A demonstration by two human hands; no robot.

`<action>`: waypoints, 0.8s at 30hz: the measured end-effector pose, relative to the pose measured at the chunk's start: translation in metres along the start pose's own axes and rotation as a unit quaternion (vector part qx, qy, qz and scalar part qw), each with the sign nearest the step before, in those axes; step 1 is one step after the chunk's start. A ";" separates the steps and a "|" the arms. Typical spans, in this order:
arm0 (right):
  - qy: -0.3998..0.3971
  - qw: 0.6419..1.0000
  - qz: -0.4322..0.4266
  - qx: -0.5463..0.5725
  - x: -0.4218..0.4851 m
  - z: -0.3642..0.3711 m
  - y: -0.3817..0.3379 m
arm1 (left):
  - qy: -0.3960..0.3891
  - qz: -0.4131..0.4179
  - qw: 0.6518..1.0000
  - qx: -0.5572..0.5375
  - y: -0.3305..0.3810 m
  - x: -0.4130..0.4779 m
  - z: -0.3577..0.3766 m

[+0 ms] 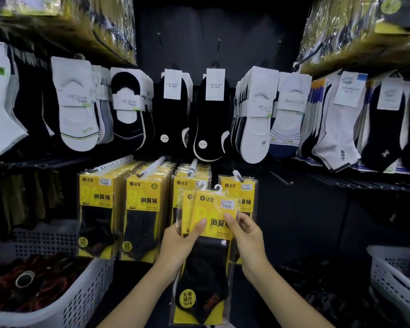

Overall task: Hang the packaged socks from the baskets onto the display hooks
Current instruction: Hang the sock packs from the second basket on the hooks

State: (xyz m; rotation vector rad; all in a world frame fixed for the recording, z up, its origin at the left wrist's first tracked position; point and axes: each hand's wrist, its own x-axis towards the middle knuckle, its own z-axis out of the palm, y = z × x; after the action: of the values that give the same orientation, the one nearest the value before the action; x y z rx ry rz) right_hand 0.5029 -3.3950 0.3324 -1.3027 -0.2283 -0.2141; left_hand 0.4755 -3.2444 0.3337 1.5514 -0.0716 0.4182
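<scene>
Two yellow-and-black packaged sock packs (207, 235) with white plastic hangers are held up in front of the lower display row. My left hand (180, 245) grips their left edge, thumb on the front pack. My right hand (245, 233) pinches the front pack at its right edge near the price label. Behind them, several rows of the same yellow packs (142, 209) hang on white-tipped display hooks (149, 168). The rightmost hook (237, 176) holds only a few packs.
A white perforated basket (85, 301) with dark and red sock bundles stands at the lower left; another white basket (393, 278) is at the lower right. Above hang rows of white and black socks (211, 114). Dark empty hooks (279, 178) stick out at right.
</scene>
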 end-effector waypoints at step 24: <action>0.087 0.990 -0.017 -0.108 0.081 -0.046 -0.008 | 0.083 -0.019 0.996 0.033 -0.012 0.025 -0.039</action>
State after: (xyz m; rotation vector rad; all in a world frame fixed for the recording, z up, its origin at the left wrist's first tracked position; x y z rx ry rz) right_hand 0.5808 -3.4439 0.3516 -1.4871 -0.0803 -0.3881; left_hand 0.4941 -3.2003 0.3289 1.5745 0.1015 0.5235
